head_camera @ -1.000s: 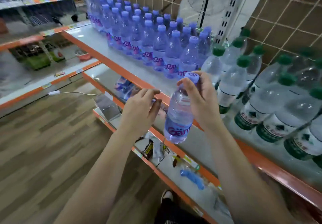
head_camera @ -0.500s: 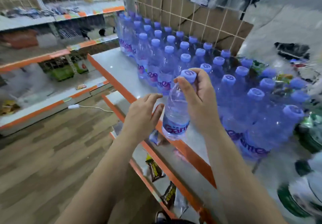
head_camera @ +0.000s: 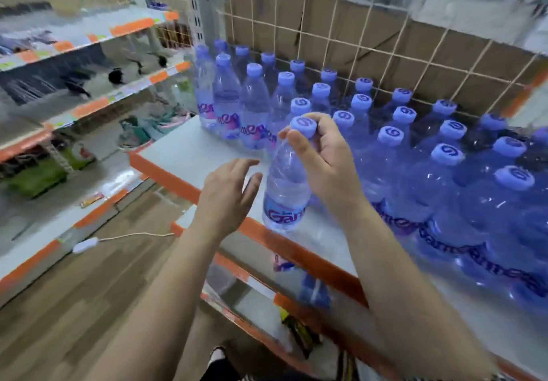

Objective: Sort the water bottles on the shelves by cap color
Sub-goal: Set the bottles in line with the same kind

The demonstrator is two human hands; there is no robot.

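My right hand (head_camera: pixel 321 159) grips a purple-capped water bottle (head_camera: pixel 286 190) by its neck and upper body, holding it upright at the front edge of the white shelf (head_camera: pixel 189 149). Its base sits at or just above the shelf surface; I cannot tell which. My left hand (head_camera: pixel 228 196) hovers open just left of the bottle, fingers spread, not touching it. Behind and to the right stand several rows of purple-capped bottles (head_camera: pixel 394 149), filling the shelf back to the wire grid. No green-capped bottles are in view.
The shelf has an orange front lip (head_camera: pixel 296 250). A lower shelf (head_camera: pixel 296 315) under it holds snack packets. Brown cardboard behind a wire grid (head_camera: pixel 385 48) backs the bottles. Another shelving unit (head_camera: pixel 74 84) stands at the left across a wooden floor (head_camera: pixel 74 306).
The view has swung left, away from the green-capped bottles. My right hand has carried the bottle down to the shelf's front edge beside the purple rows. My left hand stays open next to it.
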